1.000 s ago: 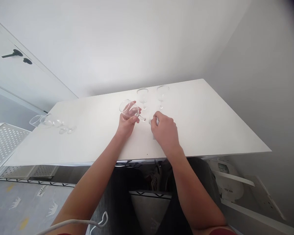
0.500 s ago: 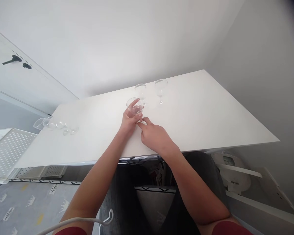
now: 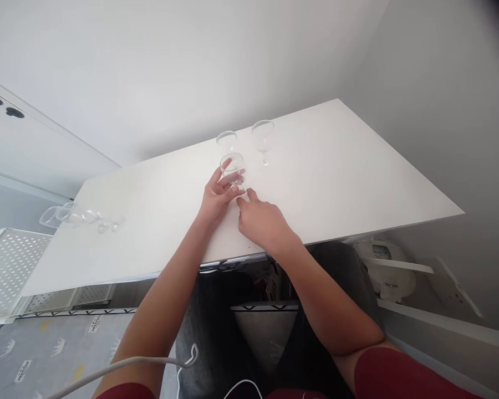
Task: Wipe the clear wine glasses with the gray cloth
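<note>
In the head view, my left hand [image 3: 217, 198] grips one wineglass [image 3: 238, 167] mid-table [image 3: 336, 177]; my right hand [image 3: 264, 221] is by its base, grip unclear. Two upright glasses [image 3: 264, 139] crowd behind; two others [image 3: 66, 213] occupy the left end.

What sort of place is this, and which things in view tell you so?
Probably a room in a home: a white table along a plain wall, what looks like a door with dark fittings, and a perforated white basket.
</note>
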